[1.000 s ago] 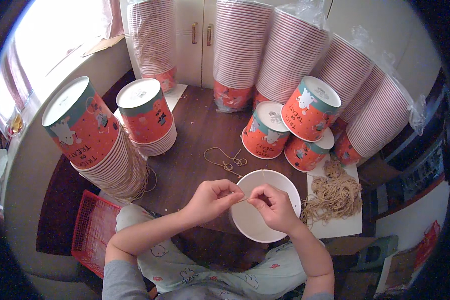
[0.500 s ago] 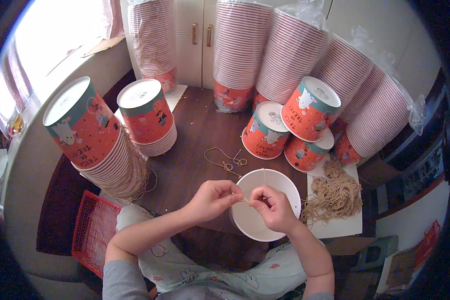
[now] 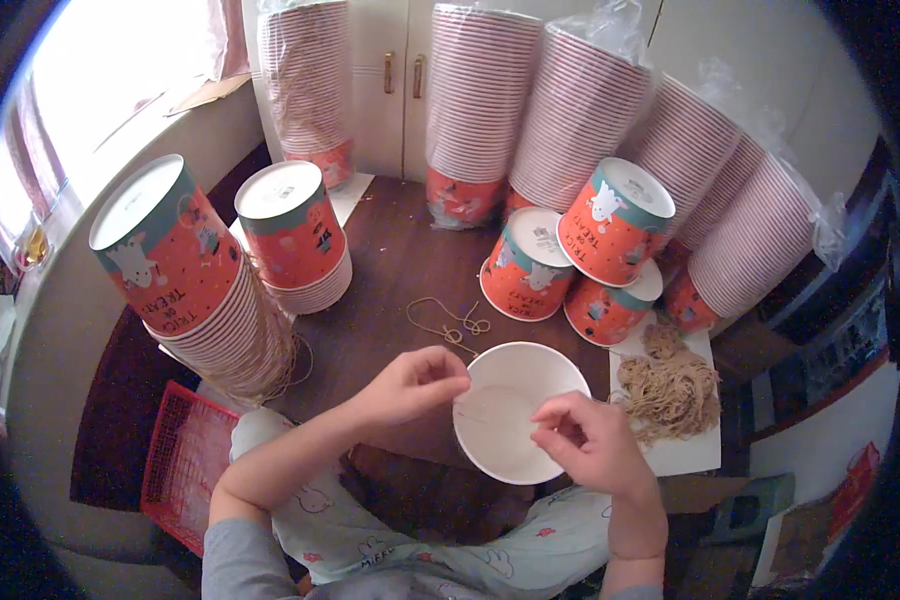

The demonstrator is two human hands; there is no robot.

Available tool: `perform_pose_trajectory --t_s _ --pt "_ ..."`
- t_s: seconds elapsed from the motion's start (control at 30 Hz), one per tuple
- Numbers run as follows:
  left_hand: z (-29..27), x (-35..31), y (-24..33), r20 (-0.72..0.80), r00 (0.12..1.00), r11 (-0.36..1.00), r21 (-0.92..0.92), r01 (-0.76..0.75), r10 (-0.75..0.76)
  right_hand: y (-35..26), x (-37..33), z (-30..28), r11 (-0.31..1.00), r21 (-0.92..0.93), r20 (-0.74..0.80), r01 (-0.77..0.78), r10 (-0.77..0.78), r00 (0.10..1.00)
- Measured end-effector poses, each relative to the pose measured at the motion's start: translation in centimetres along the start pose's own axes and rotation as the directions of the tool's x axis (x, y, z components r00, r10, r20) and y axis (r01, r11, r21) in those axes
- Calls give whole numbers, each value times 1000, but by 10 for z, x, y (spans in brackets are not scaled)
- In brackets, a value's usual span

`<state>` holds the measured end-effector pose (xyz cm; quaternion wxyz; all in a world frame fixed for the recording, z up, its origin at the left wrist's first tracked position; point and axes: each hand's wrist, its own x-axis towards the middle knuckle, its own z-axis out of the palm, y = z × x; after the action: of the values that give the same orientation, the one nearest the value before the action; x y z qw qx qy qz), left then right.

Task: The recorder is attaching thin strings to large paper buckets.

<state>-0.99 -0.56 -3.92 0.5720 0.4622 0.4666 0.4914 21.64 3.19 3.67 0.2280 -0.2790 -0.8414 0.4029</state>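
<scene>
Open room: bare strip of dark table (image 3: 390, 270) between the cup stacks; its near edge lies under the forearms.
Left edge: printed cup stacks (image 3: 185, 270), crowding close.
Right edge: pile of string (image 3: 670, 390) on a white sheet.
Cup (image 3: 515, 410): near centre, mouth facing up.
String (image 3: 490, 405): thin, long axis left to right across the cup mouth.
Left hand (image 3: 410, 385): fingers pinched on the string's left end, at the rim.
Right hand (image 3: 590, 440): pinched on the string's right end.
Loose string (image 3: 450, 322): just beyond the cup.

Tall stacks of red paper cups (image 3: 480, 100) ring the brown table (image 3: 390, 260); a red basket (image 3: 182, 462) sits below.
</scene>
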Motion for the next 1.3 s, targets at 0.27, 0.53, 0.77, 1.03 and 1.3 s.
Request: perform_pose_trajectory --t_s 0.27,0.53,0.77,1.03,1.3 --pt "-7 51 -2 132 991 645 759 -91 -15 -16 -13 7 993 55 111 107 -112 987" --pt "11 50 5 8 859 455 845 -279 512 -5 -26 49 900 -37 120 434 -427 896" --pt "-7 62 -42 60 640 101 972 -212 766 55 -26 126 965 -168 85 201 -189 978" --pt "-6 37 -59 -240 738 456 884 -102 630 92 -40 169 973 183 0 -140 142 990" --pt "26 -55 -97 -340 920 980 -29 197 -195 87 -53 188 567 687 272 -455 379 884"
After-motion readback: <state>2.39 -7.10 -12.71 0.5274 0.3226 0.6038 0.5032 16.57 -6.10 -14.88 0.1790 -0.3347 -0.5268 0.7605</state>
